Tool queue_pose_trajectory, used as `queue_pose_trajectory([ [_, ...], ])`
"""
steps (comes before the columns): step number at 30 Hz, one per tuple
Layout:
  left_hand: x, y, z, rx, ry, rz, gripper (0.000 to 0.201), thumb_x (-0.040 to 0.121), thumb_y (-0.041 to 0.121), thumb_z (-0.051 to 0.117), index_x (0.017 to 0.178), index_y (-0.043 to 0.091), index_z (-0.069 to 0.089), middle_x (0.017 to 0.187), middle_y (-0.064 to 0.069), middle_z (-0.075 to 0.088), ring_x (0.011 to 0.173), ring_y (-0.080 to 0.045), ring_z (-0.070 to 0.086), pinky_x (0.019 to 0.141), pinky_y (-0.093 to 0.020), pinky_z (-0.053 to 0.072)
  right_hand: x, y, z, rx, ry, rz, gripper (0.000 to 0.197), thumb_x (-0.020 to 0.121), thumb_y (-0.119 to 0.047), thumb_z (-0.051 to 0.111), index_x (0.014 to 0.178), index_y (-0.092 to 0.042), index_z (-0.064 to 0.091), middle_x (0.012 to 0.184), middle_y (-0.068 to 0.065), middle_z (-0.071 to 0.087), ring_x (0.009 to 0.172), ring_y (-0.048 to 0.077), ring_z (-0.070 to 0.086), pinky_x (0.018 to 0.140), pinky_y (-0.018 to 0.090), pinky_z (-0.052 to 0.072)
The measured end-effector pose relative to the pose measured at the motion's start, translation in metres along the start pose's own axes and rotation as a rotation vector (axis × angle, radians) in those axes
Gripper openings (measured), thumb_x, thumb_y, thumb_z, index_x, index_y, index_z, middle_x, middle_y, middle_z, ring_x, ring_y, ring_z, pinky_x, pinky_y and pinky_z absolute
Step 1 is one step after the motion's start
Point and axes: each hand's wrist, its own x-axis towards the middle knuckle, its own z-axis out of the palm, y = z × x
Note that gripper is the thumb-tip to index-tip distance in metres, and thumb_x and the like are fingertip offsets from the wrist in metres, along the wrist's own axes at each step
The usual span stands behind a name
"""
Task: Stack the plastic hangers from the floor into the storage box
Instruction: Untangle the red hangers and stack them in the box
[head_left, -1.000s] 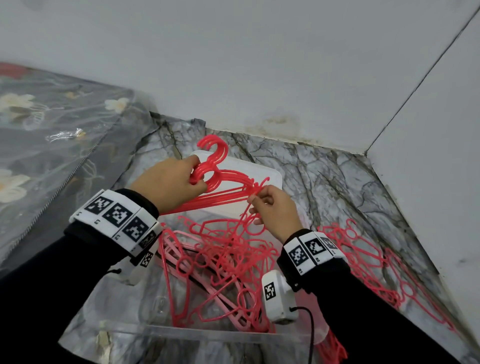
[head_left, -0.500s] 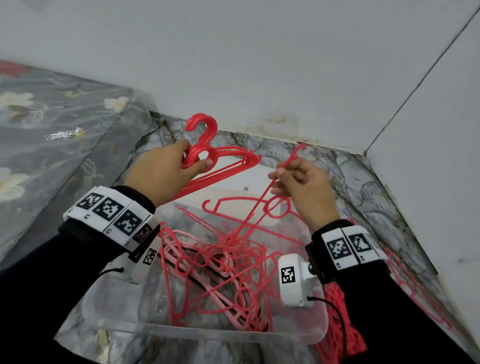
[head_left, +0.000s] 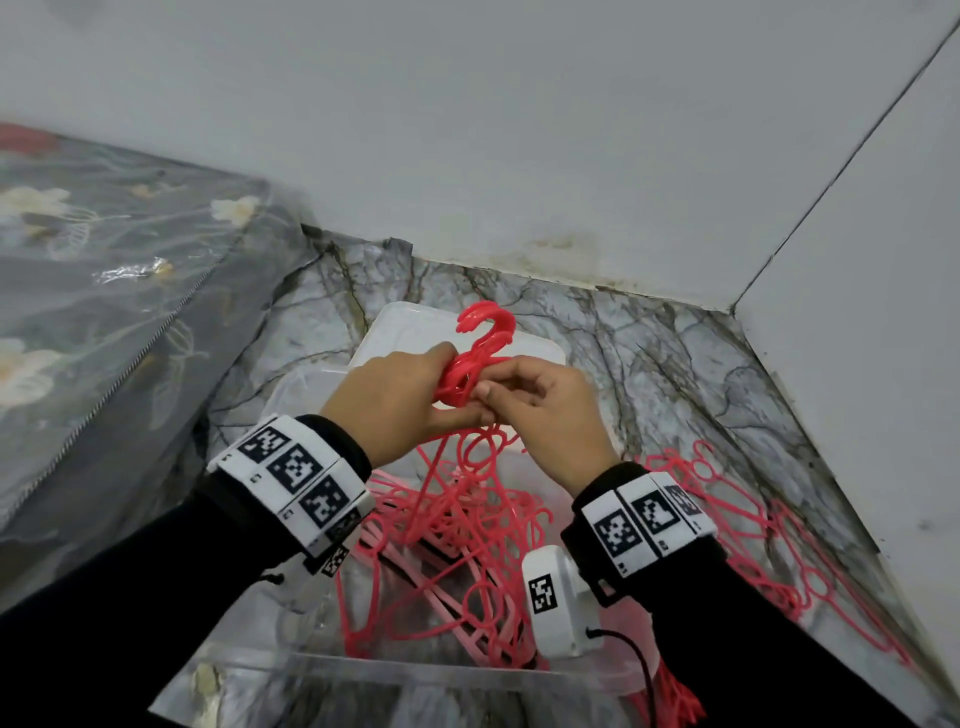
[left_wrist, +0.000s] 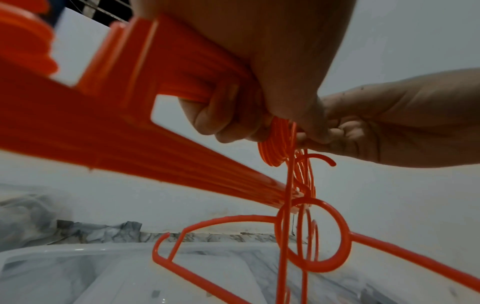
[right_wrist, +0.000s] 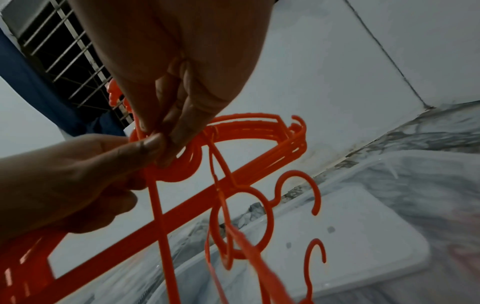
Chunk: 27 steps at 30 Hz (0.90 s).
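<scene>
My left hand (head_left: 400, 400) grips a bundle of red plastic hangers (head_left: 470, 364) by their necks, hooks pointing up, above the clear storage box (head_left: 332, 670). My right hand (head_left: 540, 410) touches the left and pinches a single red hanger (right_wrist: 158, 205) against the bundle's rings. That hanger dangles down into the box. In the left wrist view, the left fingers (left_wrist: 221, 123) curl round the bundle (left_wrist: 155, 123). In the right wrist view, the right fingertips (right_wrist: 161, 135) pinch the thin rod. A tangle of red and pink hangers (head_left: 457, 545) lies in the box.
More red hangers (head_left: 753, 545) lie on the marble floor right of the box, near the wall. The white box lid (head_left: 395, 322) lies behind the box. A floral-covered mattress (head_left: 104, 312) borders the left. Walls meet in a corner at the back right.
My right hand has moved left with the single hanger and now meets the left hand at the bundle. The left hand and bundle have come down a little.
</scene>
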Motion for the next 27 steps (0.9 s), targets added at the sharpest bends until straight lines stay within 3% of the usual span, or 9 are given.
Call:
queue_pose_trajectory([
  [3,0.003,-0.004,-0.001,0.024,-0.012,-0.020,0.046,0.084,0.065,0.046,0.089,0.019,0.047,0.060,0.010,0.040,0.052,-0.002,0.035,0.047,-0.025,0.022,0.002,-0.002,-0.005,0.060,0.004,0.044,0.025,0.089,0.005,0.057,0.080,-0.016,0.068,0.074,0.001,0.071,0.071,0.015,0.070,0.072,0.027,0.058],
  [7,0.004,-0.010,-0.005,-0.010,-0.035,-0.086,0.040,0.090,0.059,0.043,0.086,0.019,0.044,0.061,0.007,0.044,0.053,-0.005,0.039,0.049,-0.029,0.025,0.006,0.001,-0.021,0.077,0.100,0.100,0.022,0.090,0.004,0.053,0.081,-0.011,0.065,0.073,0.007,0.070,0.064,0.017,0.070,0.060,0.023,0.056],
  [10,0.004,-0.013,-0.006,-0.004,-0.037,-0.125,0.039,0.091,0.059,0.042,0.083,0.021,0.041,0.061,0.007,0.044,0.054,-0.007,0.039,0.051,-0.032,0.028,0.002,0.007,-0.028,-0.198,0.045,0.176,0.011,0.087,-0.006,0.062,0.078,-0.013,0.063,0.071,0.005,0.066,0.059,0.016,0.064,0.056,0.027,0.054],
  [14,0.004,-0.013,-0.005,0.001,-0.033,-0.149,0.041,0.092,0.060,0.040,0.084,0.020,0.042,0.063,0.005,0.048,0.056,-0.013,0.046,0.053,-0.033,0.034,-0.012,0.020,-0.017,-0.803,-0.312,0.248,0.023,0.079,-0.038,0.072,0.081,-0.022,0.056,0.079,-0.007,0.060,0.071,0.011,0.057,0.060,0.024,0.042],
  [17,0.004,-0.013,-0.004,0.028,-0.035,-0.148,0.040,0.092,0.059,0.041,0.084,0.021,0.042,0.063,0.006,0.047,0.055,-0.011,0.044,0.052,-0.032,0.032,-0.013,0.019,-0.010,-0.878,-0.367,0.221,0.010,0.085,-0.022,0.065,0.092,-0.019,0.058,0.080,-0.005,0.062,0.076,0.014,0.060,0.066,0.026,0.042],
  [20,0.003,-0.014,-0.003,0.021,-0.026,-0.152,0.038,0.092,0.059,0.042,0.083,0.021,0.041,0.062,0.006,0.046,0.055,-0.013,0.043,0.054,-0.033,0.033,-0.012,0.017,-0.007,-0.879,-0.342,0.206,0.020,0.088,-0.008,0.053,0.104,-0.017,0.061,0.090,0.004,0.067,0.084,0.019,0.062,0.074,0.029,0.048],
  [23,0.003,-0.018,-0.004,0.002,-0.017,-0.156,0.038,0.091,0.059,0.043,0.083,0.021,0.042,0.064,0.006,0.047,0.057,-0.014,0.046,0.053,-0.033,0.033,-0.011,0.017,-0.008,-0.935,-0.288,0.146,0.025,0.091,-0.006,0.047,0.108,-0.018,0.062,0.093,0.005,0.066,0.088,0.023,0.060,0.075,0.032,0.048],
  [27,0.004,-0.019,-0.006,0.022,-0.001,-0.126,0.039,0.088,0.061,0.046,0.080,0.023,0.040,0.062,0.006,0.046,0.056,-0.015,0.046,0.052,-0.033,0.032,-0.006,0.022,-0.015,-0.963,-0.251,0.113,0.025,0.095,-0.008,0.045,0.110,-0.018,0.062,0.096,0.005,0.055,0.094,0.024,0.056,0.072,0.029,0.039],
])
